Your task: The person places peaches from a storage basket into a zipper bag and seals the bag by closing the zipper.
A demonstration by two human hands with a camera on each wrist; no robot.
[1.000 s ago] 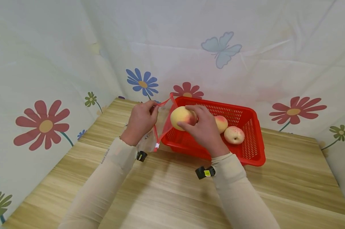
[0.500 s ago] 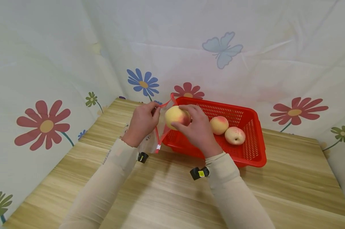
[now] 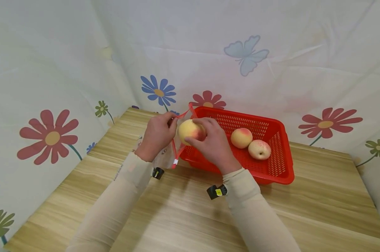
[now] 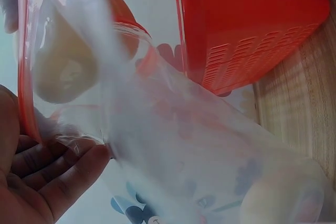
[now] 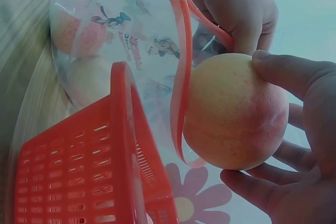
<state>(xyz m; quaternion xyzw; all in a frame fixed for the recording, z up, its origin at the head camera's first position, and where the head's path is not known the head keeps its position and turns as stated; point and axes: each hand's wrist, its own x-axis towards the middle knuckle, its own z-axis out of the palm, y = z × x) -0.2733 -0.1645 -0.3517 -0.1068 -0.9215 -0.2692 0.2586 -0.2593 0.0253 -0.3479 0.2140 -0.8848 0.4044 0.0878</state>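
My left hand (image 3: pixel 159 133) pinches the rim of a clear zipper bag (image 4: pixel 178 114) with a red edge and a white slider, its mouth spread apart. In my right hand (image 3: pixel 213 145) a yellow-and-red peach (image 5: pixel 236 114) is gripped between thumb and fingers, right at the bag's mouth. The right wrist view shows two peaches (image 5: pixel 79 32) low inside the bag, on the wooden table. Two more peaches, one yellow-red (image 3: pixel 241 138) and one paler (image 3: pixel 259 149), lie in the red basket (image 3: pixel 281 154).
The red slotted basket wall (image 5: pixel 68 166) stands close beside the bag on its right. Wooden table (image 3: pixel 177 217) stretches in front of both forearms. A flower-printed cloth (image 3: pixel 183 45) hangs behind and along the sides.
My right hand has carried the peach leftward from over the basket to the bag's mouth. The left hand keeps its hold on the rim, almost in place.
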